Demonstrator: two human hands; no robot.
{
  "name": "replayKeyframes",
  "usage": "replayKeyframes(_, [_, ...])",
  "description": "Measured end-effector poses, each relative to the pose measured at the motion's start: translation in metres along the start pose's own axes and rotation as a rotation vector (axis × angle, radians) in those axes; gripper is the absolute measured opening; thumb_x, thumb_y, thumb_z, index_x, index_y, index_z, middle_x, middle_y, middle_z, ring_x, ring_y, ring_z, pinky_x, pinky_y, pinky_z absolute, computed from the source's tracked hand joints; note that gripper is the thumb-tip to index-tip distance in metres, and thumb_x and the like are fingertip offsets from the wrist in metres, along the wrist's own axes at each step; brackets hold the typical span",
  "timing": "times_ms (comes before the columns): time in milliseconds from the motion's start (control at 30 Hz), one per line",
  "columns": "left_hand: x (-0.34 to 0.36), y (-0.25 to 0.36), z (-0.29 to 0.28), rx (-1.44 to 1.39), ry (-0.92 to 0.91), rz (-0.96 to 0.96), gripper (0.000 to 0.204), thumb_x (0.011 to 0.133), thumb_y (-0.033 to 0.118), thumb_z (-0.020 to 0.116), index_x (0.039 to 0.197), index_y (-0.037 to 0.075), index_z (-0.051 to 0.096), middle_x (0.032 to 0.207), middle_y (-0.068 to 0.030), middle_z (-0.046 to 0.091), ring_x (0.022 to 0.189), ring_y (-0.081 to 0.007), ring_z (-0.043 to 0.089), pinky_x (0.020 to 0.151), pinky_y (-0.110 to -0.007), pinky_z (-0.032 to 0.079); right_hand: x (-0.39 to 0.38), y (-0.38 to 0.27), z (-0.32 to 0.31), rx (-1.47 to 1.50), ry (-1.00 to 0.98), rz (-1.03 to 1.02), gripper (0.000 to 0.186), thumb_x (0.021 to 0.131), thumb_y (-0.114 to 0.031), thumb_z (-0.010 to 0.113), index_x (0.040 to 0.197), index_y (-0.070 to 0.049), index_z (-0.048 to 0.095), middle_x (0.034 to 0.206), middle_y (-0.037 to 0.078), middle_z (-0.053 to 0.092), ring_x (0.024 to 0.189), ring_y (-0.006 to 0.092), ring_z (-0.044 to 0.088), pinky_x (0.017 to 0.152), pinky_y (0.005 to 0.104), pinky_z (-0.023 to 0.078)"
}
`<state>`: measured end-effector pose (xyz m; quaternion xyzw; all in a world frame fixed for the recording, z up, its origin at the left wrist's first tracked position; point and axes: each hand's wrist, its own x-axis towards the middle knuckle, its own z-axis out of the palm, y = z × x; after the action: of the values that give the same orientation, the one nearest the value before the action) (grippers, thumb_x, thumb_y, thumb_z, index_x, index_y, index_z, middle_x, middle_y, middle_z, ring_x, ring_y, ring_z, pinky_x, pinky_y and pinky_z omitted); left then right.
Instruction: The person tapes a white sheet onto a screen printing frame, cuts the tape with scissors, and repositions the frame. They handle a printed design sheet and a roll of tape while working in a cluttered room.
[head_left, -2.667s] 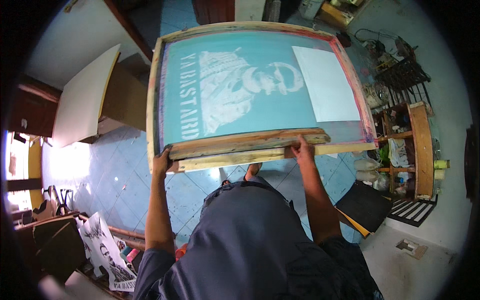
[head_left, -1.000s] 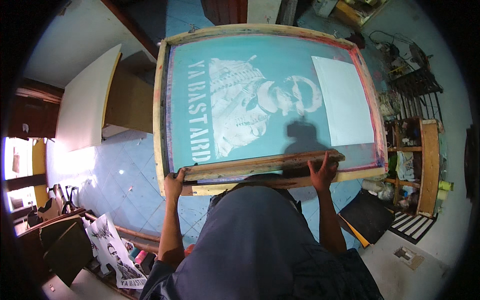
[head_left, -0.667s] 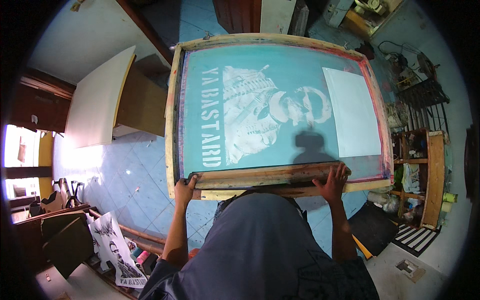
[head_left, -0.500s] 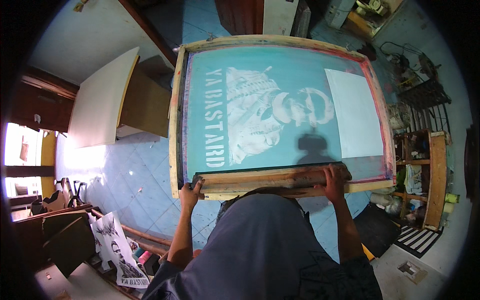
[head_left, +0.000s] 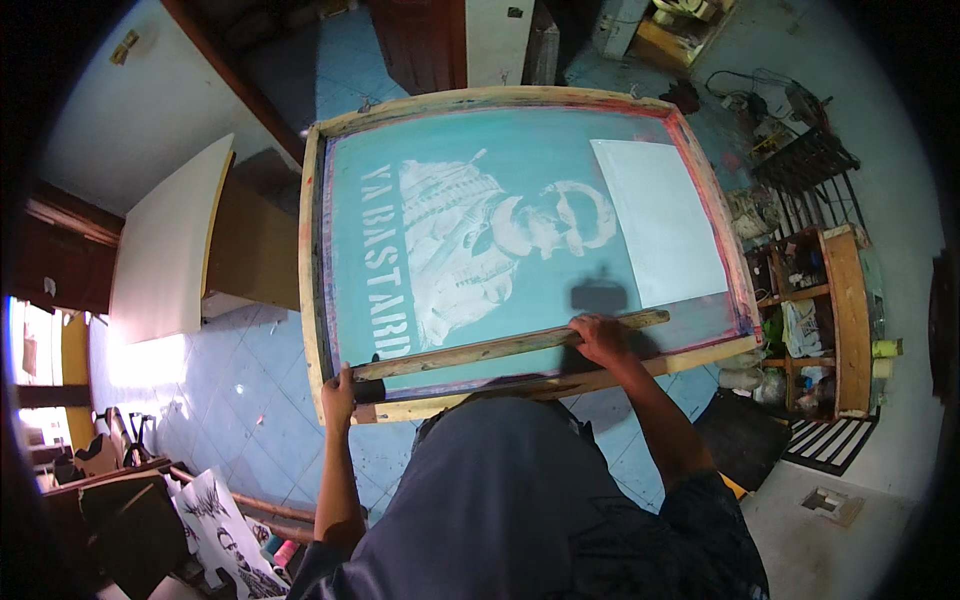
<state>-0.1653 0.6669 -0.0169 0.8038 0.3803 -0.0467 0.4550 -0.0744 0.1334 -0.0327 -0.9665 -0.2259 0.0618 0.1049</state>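
A large screen-printing frame [head_left: 312, 250] of wood lies in front of me. Its teal mesh [head_left: 550, 150] carries a pale stencil of a figure and block lettering. Over the near part of the mesh, a long wooden squeegee [head_left: 480, 350] sits at a slant, its right end farther from me. My left hand [head_left: 339, 398] grips its left end, by the frame's near left corner. Toward the other end, my right hand [head_left: 603, 342] is wrapped round the wood from above. The fingers' undersides and most of the blade are hidden. A white paper sheet [head_left: 660, 220] covers the mesh's right part.
A pale board [head_left: 170, 245] leans at the left. Wooden shelves [head_left: 845, 320] with assorted items stand on the right, near a black metal rack [head_left: 810, 170]. A printed poster [head_left: 225, 535] hangs at the lower left. Blue tiles [head_left: 240, 380] cover the floor.
The squeegee has turned from lying along the frame's near edge to a slant, its right end moved away from me. My right hand went forward with it. The whole view has shifted.
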Motion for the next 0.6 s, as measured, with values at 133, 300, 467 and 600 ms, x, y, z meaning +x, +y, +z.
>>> replayKeyframes(133, [0.006, -0.038, -0.009, -0.299, 0.063, 0.114, 0.047, 0.1, 0.043, 0.046, 0.097, 0.0, 0.064, 0.058, 0.0025, 0.043, 0.047, -0.008, 0.043, 0.042, -0.026, 0.035, 0.005, -0.011, -0.017, 0.073, 0.104, 0.021, 0.023, 0.073, -0.023, 0.073, 0.091, -0.011, 0.064, 0.083, 0.01, 0.066, 0.083, 0.0333, 0.064, 0.072, 0.0457, 0.05])
replayKeyframes(300, [-0.021, -0.02, -0.013, -0.344, 0.09, 0.194, 0.04, 0.101, 0.037, 0.045, 0.105, 0.001, 0.061, 0.066, 0.0019, 0.045, 0.048, -0.006, 0.04, 0.041, -0.023, 0.033, 0.002, -0.007, -0.07, 0.172, 0.289, 0.242, 0.027, 0.075, -0.03, 0.074, 0.089, -0.009, 0.064, 0.08, 0.013, 0.067, 0.076, 0.0361, 0.065, 0.066, 0.046, 0.051])
replayKeyframes(467, [-0.031, -0.022, -0.006, -0.288, 0.014, 0.168, 0.032, 0.1, 0.03, 0.051, 0.105, 0.001, 0.061, 0.066, 0.0028, 0.045, 0.048, -0.0047, 0.039, 0.041, -0.023, 0.032, 0.021, 0.017, -0.112, 0.214, 0.374, 0.556, 0.039, 0.077, -0.038, 0.074, 0.09, -0.002, 0.064, 0.081, 0.02, 0.067, 0.079, 0.0401, 0.066, 0.067, 0.0435, 0.052])
replayKeyframes(600, [-0.028, -0.026, 0.004, -0.253, -0.056, 0.205, 0.027, 0.098, 0.026, 0.055, 0.104, 0.0, 0.061, 0.066, 0.0036, 0.045, 0.049, -0.0041, 0.038, 0.042, -0.023, 0.03, 0.039, 0.066, -0.12, 0.219, 0.446, 0.791, 0.042, 0.077, -0.036, 0.074, 0.099, -0.001, 0.067, 0.089, 0.02, 0.07, 0.082, 0.0361, 0.068, 0.072, 0.0417, 0.052])
